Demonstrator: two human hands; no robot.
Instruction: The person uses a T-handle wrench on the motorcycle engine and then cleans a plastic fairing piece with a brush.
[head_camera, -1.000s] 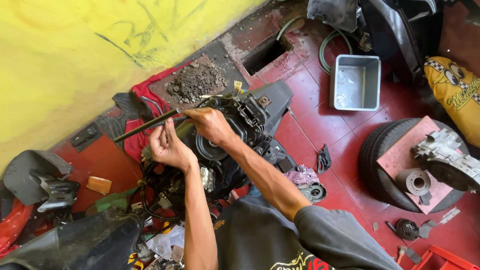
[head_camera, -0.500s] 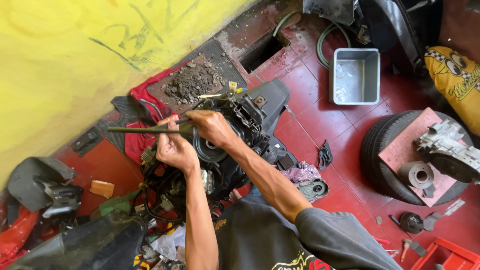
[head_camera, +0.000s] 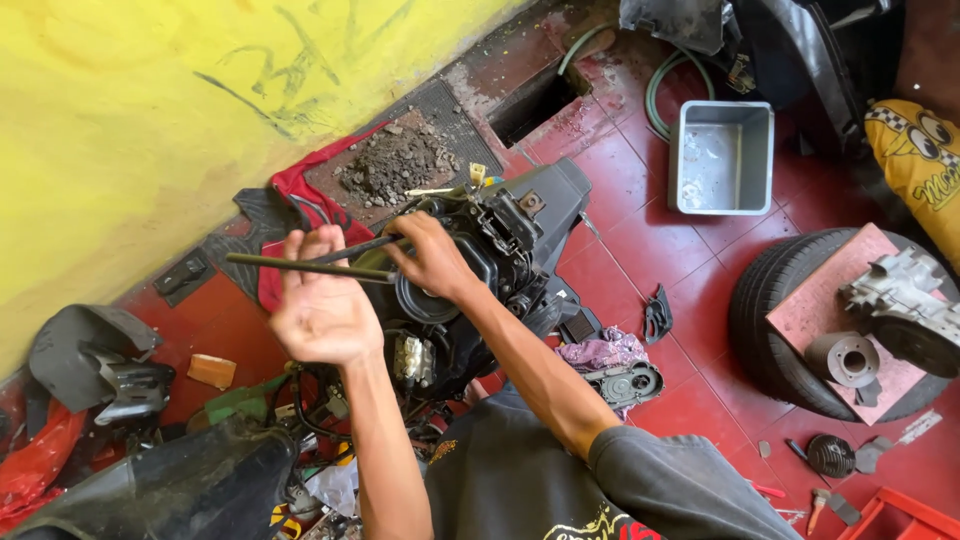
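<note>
Fingers (head_camera: 310, 245) of left hand (head_camera: 322, 310): curled loosely around long dark rod (head_camera: 300, 265), frame centre-left. Right hand (head_camera: 432, 258): closed on rod's other end, atop black engine (head_camera: 500, 250).

Red tiled floor (head_camera: 640, 240) carries it all, grimy along the yellow wall. A grey plastic tub (head_camera: 722, 157) sits on the tiles at the top, a green hose (head_camera: 655, 85) coiled just beside it. A heap of dirt (head_camera: 395, 160) lies on a dark mat (head_camera: 450, 115) by a rectangular floor opening (head_camera: 530, 105). At right, a tyre (head_camera: 770, 320) lies flat on the floor. The black engine block (head_camera: 510, 250) stands mid-floor, a purple rag (head_camera: 600, 350) beside it, a red cloth (head_camera: 300, 195) near the wall.
</note>
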